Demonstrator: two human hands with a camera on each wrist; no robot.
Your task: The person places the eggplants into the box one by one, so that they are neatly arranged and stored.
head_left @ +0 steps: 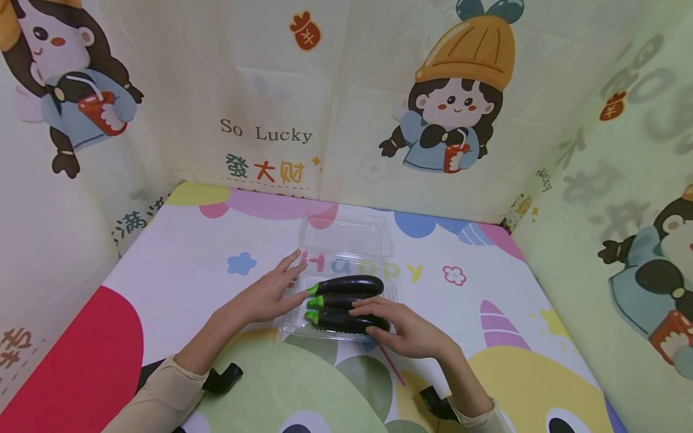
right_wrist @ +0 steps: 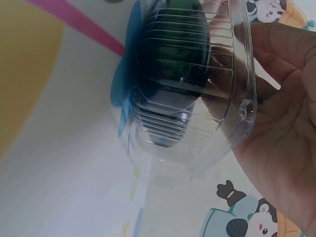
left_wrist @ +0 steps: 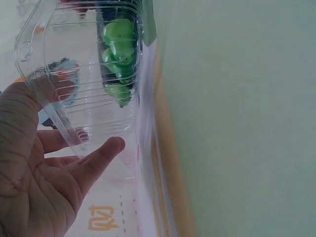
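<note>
Three dark eggplants with green stem ends lie side by side in a clear plastic clamshell box (head_left: 287, 329): a back eggplant (head_left: 352, 284), a middle eggplant (head_left: 337, 301) and a front eggplant (head_left: 346, 322). My left hand (head_left: 265, 297) is at the box's left rim, fingers spread, fingertips close to the stem ends. From the right, my right hand (head_left: 406, 329) reaches over the rim, its fingers resting over the right ends of the front and middle eggplants. In the right wrist view, dark eggplant (right_wrist: 170, 59) shows through the ribbed wall beside my right hand (right_wrist: 281, 89).
The box's clear lid (head_left: 346, 234) lies folded back behind it on the patterned table cover (head_left: 184, 252). Printed cloth walls (head_left: 346, 120) stand at the back and both sides. A black strap piece (head_left: 223, 379) sits by the left cuff, another black piece (head_left: 437, 404) by the right.
</note>
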